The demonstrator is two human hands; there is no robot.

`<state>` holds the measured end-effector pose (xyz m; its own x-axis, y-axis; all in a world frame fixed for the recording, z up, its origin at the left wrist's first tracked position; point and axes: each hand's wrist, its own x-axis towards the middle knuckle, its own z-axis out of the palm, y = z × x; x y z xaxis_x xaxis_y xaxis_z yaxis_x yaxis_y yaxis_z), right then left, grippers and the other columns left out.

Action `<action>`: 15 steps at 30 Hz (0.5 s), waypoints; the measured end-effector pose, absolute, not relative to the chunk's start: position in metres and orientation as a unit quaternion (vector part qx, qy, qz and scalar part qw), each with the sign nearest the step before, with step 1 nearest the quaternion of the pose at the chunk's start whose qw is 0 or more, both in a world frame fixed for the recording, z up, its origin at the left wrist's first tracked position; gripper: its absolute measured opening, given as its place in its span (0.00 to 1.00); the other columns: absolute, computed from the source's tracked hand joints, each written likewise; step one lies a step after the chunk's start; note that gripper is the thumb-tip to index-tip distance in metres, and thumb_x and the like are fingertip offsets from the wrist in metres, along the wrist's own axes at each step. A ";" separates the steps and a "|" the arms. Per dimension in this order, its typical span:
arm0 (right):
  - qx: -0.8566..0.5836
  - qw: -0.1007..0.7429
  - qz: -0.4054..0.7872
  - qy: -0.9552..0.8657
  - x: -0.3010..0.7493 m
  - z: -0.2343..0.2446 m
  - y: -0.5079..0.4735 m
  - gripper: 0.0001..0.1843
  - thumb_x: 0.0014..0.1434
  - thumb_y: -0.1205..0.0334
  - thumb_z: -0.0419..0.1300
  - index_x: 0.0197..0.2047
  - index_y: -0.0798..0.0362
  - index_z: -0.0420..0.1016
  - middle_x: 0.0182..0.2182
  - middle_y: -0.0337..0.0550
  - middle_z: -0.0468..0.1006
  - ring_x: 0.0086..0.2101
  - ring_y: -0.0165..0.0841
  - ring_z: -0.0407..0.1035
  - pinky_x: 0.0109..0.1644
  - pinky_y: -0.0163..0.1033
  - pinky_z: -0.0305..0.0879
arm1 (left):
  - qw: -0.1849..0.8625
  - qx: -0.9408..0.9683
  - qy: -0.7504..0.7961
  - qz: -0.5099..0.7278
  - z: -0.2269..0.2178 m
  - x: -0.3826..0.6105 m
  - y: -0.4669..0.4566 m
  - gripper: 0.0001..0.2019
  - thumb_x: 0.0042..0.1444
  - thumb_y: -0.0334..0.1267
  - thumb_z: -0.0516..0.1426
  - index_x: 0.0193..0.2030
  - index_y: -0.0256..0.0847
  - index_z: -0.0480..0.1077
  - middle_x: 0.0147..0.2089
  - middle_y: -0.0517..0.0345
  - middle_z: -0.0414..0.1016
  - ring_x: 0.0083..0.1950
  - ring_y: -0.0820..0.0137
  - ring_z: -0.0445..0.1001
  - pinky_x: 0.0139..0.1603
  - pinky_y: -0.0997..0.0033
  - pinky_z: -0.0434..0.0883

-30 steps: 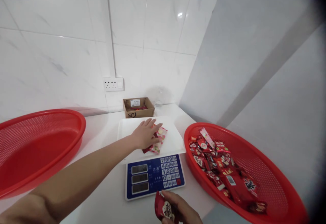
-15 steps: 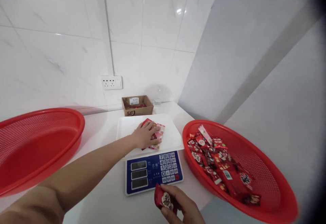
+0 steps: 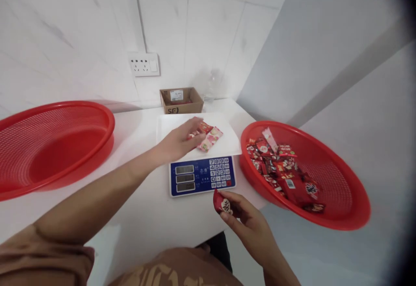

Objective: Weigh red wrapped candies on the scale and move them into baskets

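Observation:
My left hand (image 3: 178,142) is over the white pan (image 3: 230,141) of a weighing scale, thumb and fingers apart. Under and beside its fingers lie small snack packets: a red packet (image 3: 205,127) and a pink-and-white packet (image 3: 212,138). Whether the fingertips touch them is hard to tell. My right hand (image 3: 248,222) pinches a small red snack packet (image 3: 222,204) with a pale round label and a dark character on it. That packet is in front of the scale's blue keypad panel (image 3: 202,176), off the pan.
A large red basket (image 3: 344,160) on the right holds many red packets (image 3: 286,171). Another red basket (image 3: 74,145) stands at the left. Behind the scale is a small cardboard box (image 3: 183,107) with packets inside. A wall socket (image 3: 144,64) is above it.
The view has tilted down. My left hand has lifted off the packets and drawn back a little to the left, uncovering more of them. My right hand still holds its red packet.

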<state>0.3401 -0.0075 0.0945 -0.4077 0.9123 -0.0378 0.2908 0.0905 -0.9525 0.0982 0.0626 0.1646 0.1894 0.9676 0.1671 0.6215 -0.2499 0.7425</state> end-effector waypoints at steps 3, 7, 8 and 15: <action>-0.460 0.288 0.510 -0.667 0.334 0.090 -0.011 0.20 0.50 0.61 0.61 0.48 0.49 0.70 0.44 0.44 0.75 0.41 0.36 0.70 0.45 0.40 0.67 | 0.496 0.654 0.489 0.297 0.149 0.108 -0.002 0.20 0.59 0.49 0.47 0.55 0.44 0.60 0.42 0.54 0.73 0.41 0.68 0.71 0.39 0.67 0.68; -0.409 0.225 0.520 -0.716 0.313 0.087 -0.014 0.21 0.50 0.67 0.61 0.49 0.47 0.69 0.44 0.41 0.74 0.42 0.35 0.68 0.46 0.39 0.65 | 0.565 0.581 0.511 0.288 0.107 0.124 -0.053 0.17 0.55 0.46 0.54 0.50 0.44 0.61 0.34 0.60 0.70 0.32 0.72 0.68 0.33 0.71 0.65; -0.395 0.216 0.520 -0.726 0.308 0.087 -0.014 0.21 0.50 0.67 0.60 0.49 0.47 0.69 0.44 0.41 0.74 0.43 0.35 0.68 0.47 0.39 0.64 | 0.579 0.541 0.521 0.316 0.097 0.126 -0.059 0.16 0.55 0.45 0.54 0.49 0.43 0.61 0.32 0.61 0.69 0.30 0.73 0.68 0.32 0.71 0.65; -0.380 0.190 0.568 -0.705 0.297 0.086 -0.012 0.17 0.56 0.57 0.57 0.49 0.50 0.67 0.38 0.41 0.75 0.35 0.31 0.68 0.38 0.35 0.63 | 0.596 0.429 0.528 0.427 0.086 0.121 -0.070 0.12 0.55 0.43 0.55 0.43 0.42 0.61 0.27 0.65 0.65 0.28 0.75 0.65 0.32 0.71 0.64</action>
<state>0.2975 -0.0117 0.0860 -0.6387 0.7520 -0.1630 0.3194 0.0664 -0.9453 0.1210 -0.0700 0.0860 0.0777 0.9616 -0.2633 -0.0564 0.2680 0.9618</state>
